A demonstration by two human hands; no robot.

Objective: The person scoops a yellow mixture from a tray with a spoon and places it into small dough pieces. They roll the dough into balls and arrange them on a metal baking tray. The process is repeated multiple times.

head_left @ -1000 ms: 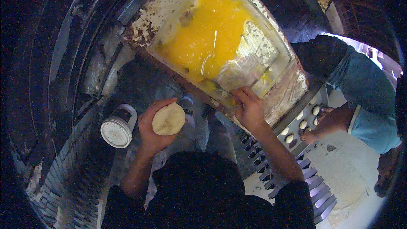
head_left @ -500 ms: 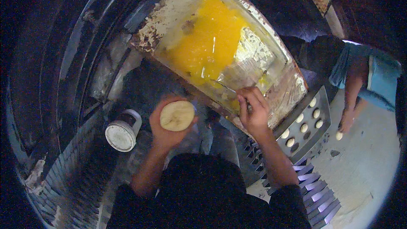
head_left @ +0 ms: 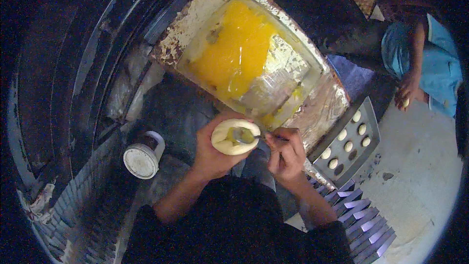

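My left hand (head_left: 207, 156) cups a round pale bun (head_left: 221, 142), its slit top gaping open. In my right hand (head_left: 287, 160), the fingers pinch the handle of a metal spoon (head_left: 242, 135). The spoon's bowl sits inside the bun's opening, with some yellow filling showing around it. Beyond both hands lies a shallow see-through tray (head_left: 288, 93) holding a spread of thick yellow filling (head_left: 239, 44). Its near right part is scraped thin, and the worn, rusty board (head_left: 171, 44) beneath shows through.
A lidded white tub (head_left: 141, 161) stands at my left. On the right, a dark metal baking tray (head_left: 356, 159) bears several small pale dough pieces. A co-worker's hand (head_left: 408, 90) holds a dough piece above a pale worktop (head_left: 410, 166). Metal slats (head_left: 366, 220) lie near my right elbow.
My right hand has brought the spoon from the filling tray into the bun. My left hand has moved right, and the bun now gapes open. The co-worker's hand has lifted a dough piece.
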